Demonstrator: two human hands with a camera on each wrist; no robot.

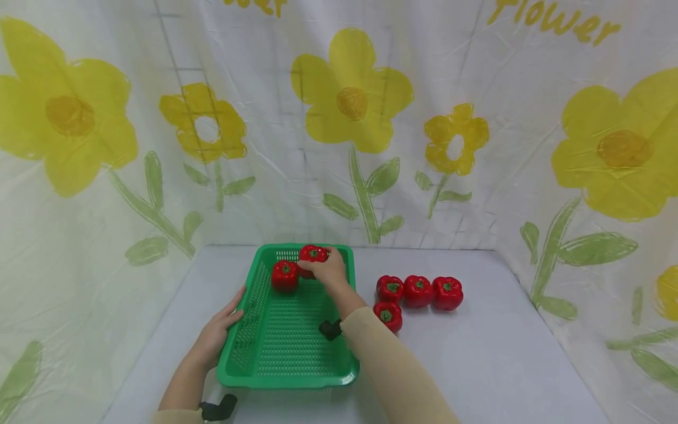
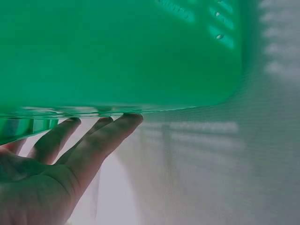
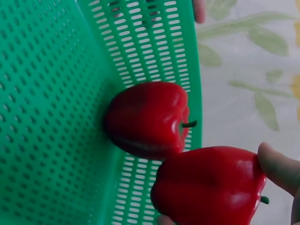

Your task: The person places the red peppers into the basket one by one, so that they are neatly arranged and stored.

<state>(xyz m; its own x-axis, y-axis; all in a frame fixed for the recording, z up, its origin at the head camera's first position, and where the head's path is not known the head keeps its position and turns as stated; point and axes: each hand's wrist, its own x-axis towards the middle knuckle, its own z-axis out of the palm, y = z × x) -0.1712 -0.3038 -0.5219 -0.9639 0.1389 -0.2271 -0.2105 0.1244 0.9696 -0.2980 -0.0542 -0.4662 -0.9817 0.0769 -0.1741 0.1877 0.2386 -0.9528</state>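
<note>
A green plastic basket (image 1: pixel 288 381) with slotted walls stands on the table. My left hand (image 1: pixel 216 331) touches its left side from outside; in the left wrist view the fingers (image 2: pixel 101 145) of that hand stretch straight up to the basket's edge. My right hand (image 1: pixel 331 272) holds a red bell pepper (image 1: pixel 312 254) over the far end of the basket, thumb on its stem end. Just left of it, another red bell pepper (image 1: pixel 285 277) sits inside the basket. The right wrist view shows the held pepper (image 3: pixel 211 183) close beside the basket's pepper (image 3: pixel 145 119).
Right of the basket, several red bell peppers lie on the white table (image 1: pixel 492 359): three in a row, with the middle pepper (image 1: pixel 418 291) among them, and a nearer pepper (image 1: pixel 388 316) partly behind my right sleeve. A flower-printed curtain (image 1: pixel 275 176) hangs behind the table.
</note>
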